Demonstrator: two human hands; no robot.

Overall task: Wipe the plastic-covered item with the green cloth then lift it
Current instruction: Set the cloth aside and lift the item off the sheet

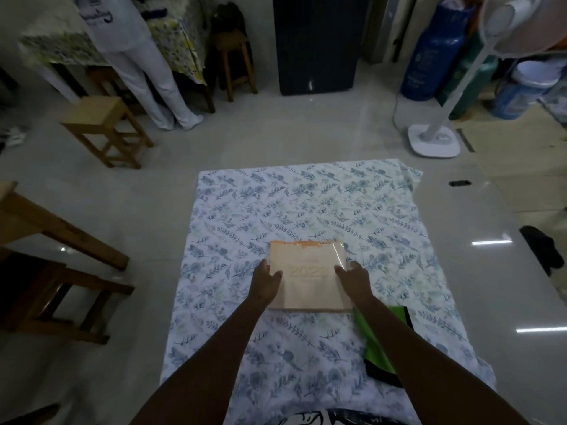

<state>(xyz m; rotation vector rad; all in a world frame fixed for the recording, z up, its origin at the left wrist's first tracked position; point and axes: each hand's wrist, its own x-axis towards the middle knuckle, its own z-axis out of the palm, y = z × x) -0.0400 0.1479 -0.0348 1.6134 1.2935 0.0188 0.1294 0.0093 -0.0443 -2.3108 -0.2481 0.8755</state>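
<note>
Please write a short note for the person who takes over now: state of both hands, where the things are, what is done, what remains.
Left hand: grips the left edge of the plastic-covered calendar.
Right hand: grips its right edge.
Calendar: on the floral sheet; whether it is already raised, I cannot tell.
Green cloth: released, lies on the sheet under the right forearm.
Done: wiping seems finished, since the cloth is put down.
Left: lift the calendar.

A blue-leaf patterned sheet (pixel 306 204) lies spread on the glossy floor (pixel 147 191), with wooden stools (pixel 104 130) to the left, a standing person in white (pixel 144 65) beyond them, a dark cabinet (pixel 319 44) behind, and a white pedestal fan (pixel 435 139) beside a blue gas cylinder (pixel 432 53).
</note>
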